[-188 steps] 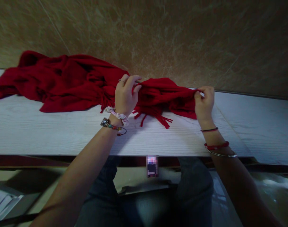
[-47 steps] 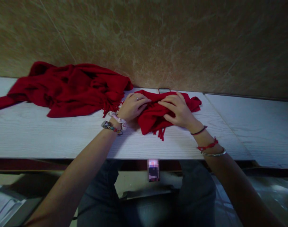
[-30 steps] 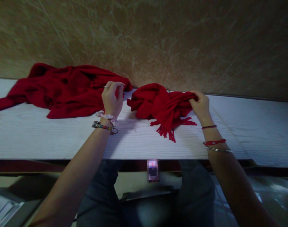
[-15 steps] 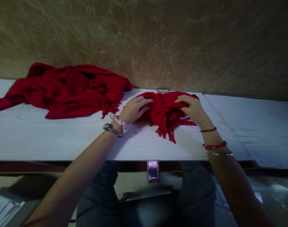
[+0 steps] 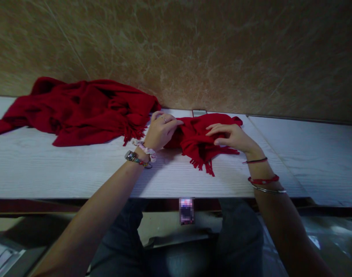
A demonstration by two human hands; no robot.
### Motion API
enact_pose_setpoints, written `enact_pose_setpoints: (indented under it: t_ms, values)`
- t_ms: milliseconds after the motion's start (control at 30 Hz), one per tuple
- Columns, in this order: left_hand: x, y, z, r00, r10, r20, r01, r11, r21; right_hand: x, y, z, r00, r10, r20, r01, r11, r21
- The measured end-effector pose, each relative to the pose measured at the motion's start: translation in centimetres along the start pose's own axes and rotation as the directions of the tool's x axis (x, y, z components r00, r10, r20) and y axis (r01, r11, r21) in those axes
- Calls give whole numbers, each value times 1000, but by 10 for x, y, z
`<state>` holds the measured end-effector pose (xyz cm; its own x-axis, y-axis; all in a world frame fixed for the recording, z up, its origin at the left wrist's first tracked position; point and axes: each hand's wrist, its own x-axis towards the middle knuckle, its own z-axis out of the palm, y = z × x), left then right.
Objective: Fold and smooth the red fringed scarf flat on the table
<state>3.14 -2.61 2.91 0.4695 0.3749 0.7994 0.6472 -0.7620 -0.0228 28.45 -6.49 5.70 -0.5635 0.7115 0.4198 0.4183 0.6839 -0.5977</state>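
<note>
A bunched red fringed scarf [image 5: 193, 138] lies in front of me, its tassels pointing toward the near edge of the white wood-grain table [image 5: 77, 173]. At its left end, my left hand [image 5: 161, 130] is closed with curled fingers on the cloth; the fingertips are partly hidden. Over the right part of the scarf, my right hand [image 5: 232, 136] is open, thumb and fingers apart, with fingertips at the fabric. Further left lies a larger crumpled heap of red fringed cloth [image 5: 86, 107]; whether it joins the bunched piece behind my left hand I cannot tell.
A brown marbled wall [image 5: 176, 50] rises along the table's back edge. A small rectangular frame [image 5: 199, 113] sits there behind the scarf. Below the front edge is a pixelated object [image 5: 186, 211]. Papers [image 5: 2, 254] lie at lower left.
My right hand has let go of the raised fold and moved slightly left and nearer, its fingers spreading. The fold has flattened. My left hand has curled more and shifted a little left.
</note>
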Motion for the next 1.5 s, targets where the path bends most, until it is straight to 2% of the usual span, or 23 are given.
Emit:
enact_pose_setpoints:
  t_ms: [100, 167, 267, 333, 367, 400, 467, 533, 567, 633, 700, 733, 833, 933, 1000, 1100, 1200, 1267, 1333, 1400, 1433, 1500]
  values:
    - [0, -5, -7, 999, -21, -48, 23, 999, 48, 2, 0, 6, 977, 19, -213, -33, 998, -60]
    - [1, -9, -13, 991, -77, -112, 87, 992, 87, 3, 1, 6, 948, 10, -319, -33, 997, -68]
    - [3, -14, -22, 949, -226, -219, 248, 965, 80, 3, 7, -1, 845, -17, -534, -7, 999, -42]
    - [5, -13, -26, 925, -307, -224, 320, 947, 24, 3, 13, -5, 772, -22, -635, 9, 1000, -24]
    - [5, -12, -27, 923, -326, -203, 333, 943, 1, 3, 16, -5, 760, -23, -650, 11, 1000, -22]
    - [5, -10, -28, 927, -326, -187, 330, 944, -11, 4, 17, -4, 767, -25, -641, 3, 999, -36]
    - [4, -4, -26, 948, -267, -171, 271, 962, 2, 4, 19, -1, 819, -35, -572, -44, 992, -122]
    - [3, 2, -21, 987, -102, -126, 106, 994, 25, 5, 18, 4, 886, -42, -462, -88, 963, -256]
    - [2, 4, -19, 998, -3, -58, 5, 1000, 23, 5, 16, 6, 913, -45, -405, -90, 947, -309]
    - [1, 7, -13, 981, 144, 131, -144, 990, -13, 5, 10, 9, 949, -61, -308, -50, 939, -339]
    - [0, 8, -8, 955, 157, 252, -156, 988, -24, 5, 3, 9, 963, -88, -253, 15, 961, -276]
    - [0, 7, -6, 955, 134, 266, -135, 991, -14, 4, 0, 8, 968, -94, -234, 39, 973, -230]
    - [0, 5, -6, 966, 89, 244, -95, 995, 15, 3, -7, 7, 988, -82, -128, 60, 984, -169]
    - [1, 7, -8, 970, 99, 220, -106, 994, 18, 4, -7, 12, 998, -64, 9, 65, 968, -242]
    - [2, 11, -9, 961, 128, 247, -132, 991, 3, 6, -4, 16, 997, -62, 38, 70, 963, -259]
    - [2, 14, -6, 940, 158, 302, -154, 987, -36, 8, -1, 20, 999, -43, -17, 39, 980, -195]
    - [2, 8, -7, 977, 52, 208, -44, 998, -44, 9, 6, 17, 980, 37, -196, -53, 996, -76]
    - [3, -1, -10, 992, -114, 50, 116, 992, -50, 8, 14, 13, 920, 108, -376, -103, 994, 33]
    - [3, -11, -13, 956, -278, -88, 272, 959, -82, 8, 23, 9, 823, 165, -544, -104, 985, 140]
    - [2, -17, -14, 919, -371, -132, 360, 927, -100, 9, 31, 7, 753, 187, -631, -86, 979, 186]
    - [1, -18, -14, 915, -383, -123, 374, 923, -90, 9, 34, 7, 750, 179, -637, -91, 981, 169]
    - [0, -13, -13, 934, -342, -106, 339, 940, -43, 9, 34, 9, 787, 136, -602, -128, 990, 56]
